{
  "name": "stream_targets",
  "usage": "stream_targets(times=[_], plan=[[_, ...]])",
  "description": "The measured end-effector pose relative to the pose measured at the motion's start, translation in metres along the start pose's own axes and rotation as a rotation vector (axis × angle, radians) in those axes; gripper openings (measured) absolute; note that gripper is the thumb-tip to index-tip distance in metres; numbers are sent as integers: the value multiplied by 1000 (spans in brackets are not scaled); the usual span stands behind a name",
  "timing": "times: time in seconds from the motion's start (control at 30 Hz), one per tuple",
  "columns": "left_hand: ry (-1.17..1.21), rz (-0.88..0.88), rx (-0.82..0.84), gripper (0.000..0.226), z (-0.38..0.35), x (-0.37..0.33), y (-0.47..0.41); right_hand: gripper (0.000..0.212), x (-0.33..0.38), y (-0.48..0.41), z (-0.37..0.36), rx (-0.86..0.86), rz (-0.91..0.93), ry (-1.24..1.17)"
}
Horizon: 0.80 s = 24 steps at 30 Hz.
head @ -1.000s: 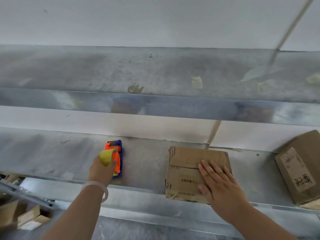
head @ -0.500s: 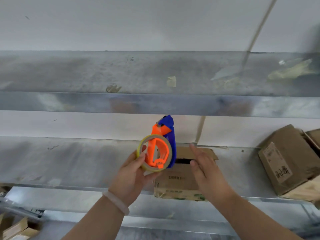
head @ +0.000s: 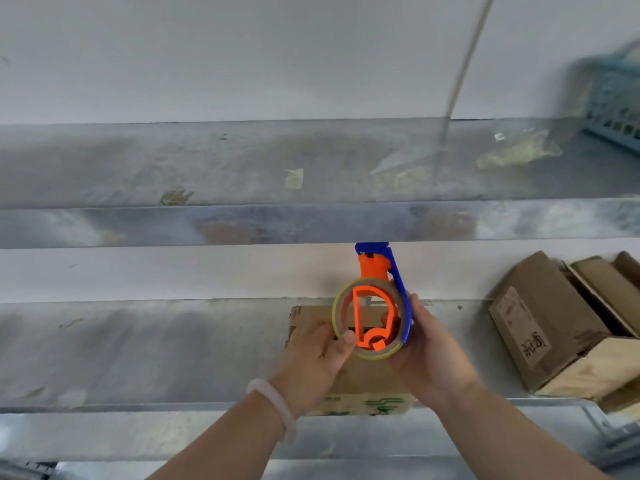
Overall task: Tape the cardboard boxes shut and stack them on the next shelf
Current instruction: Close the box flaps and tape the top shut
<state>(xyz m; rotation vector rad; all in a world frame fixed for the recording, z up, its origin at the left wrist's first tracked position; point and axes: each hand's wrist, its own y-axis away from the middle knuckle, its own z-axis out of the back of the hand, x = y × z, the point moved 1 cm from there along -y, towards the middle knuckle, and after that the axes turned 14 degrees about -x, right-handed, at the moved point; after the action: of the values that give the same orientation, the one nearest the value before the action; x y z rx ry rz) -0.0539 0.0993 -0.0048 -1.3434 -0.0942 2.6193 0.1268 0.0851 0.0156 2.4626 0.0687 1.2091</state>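
Note:
An orange and blue tape dispenser [head: 374,306] with a roll of clear tape hangs upright over a small cardboard box [head: 360,393] on the metal shelf [head: 156,348]. My left hand [head: 313,365] grips the roll's lower left edge, thumb on the rim. My right hand [head: 429,355] cups the dispenser's right side along the blue frame. Both hands hide most of the box top; its front face with green print shows below them.
Larger cardboard boxes [head: 554,327] lie tilted at the right end of the same shelf. An upper metal shelf [head: 242,168] carries tape scraps and a teal crate [head: 613,102] at far right. A white wall stands behind.
My left hand lifted the tape dispenser off the shelf and carried it right, over the box. My right hand left the box top and took hold of the dispenser's right side.

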Motion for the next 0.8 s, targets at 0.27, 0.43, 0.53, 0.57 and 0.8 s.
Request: stream_targets(times=[0.27, 0.43, 0.53, 0.57, 0.8], plan=[[-285, -154, -192, 35, 9, 39, -10, 54, 22, -18, 25, 30, 209, 326], [-338, -194, -162, 26, 3, 58, -14, 56, 25, -35, 20, 163, 190, 559], [-355, -214, -171, 22, 1, 65, -17, 54, 24, -39, 13, 226, 186, 767], [-368, -218, -156, 21, 2, 66, -18, 50, 23, -41, 12, 241, 189, 814], [472, 520, -237, 25, 25, 41, -46, 49, 26, -47, 12, 332, 149, 887]])
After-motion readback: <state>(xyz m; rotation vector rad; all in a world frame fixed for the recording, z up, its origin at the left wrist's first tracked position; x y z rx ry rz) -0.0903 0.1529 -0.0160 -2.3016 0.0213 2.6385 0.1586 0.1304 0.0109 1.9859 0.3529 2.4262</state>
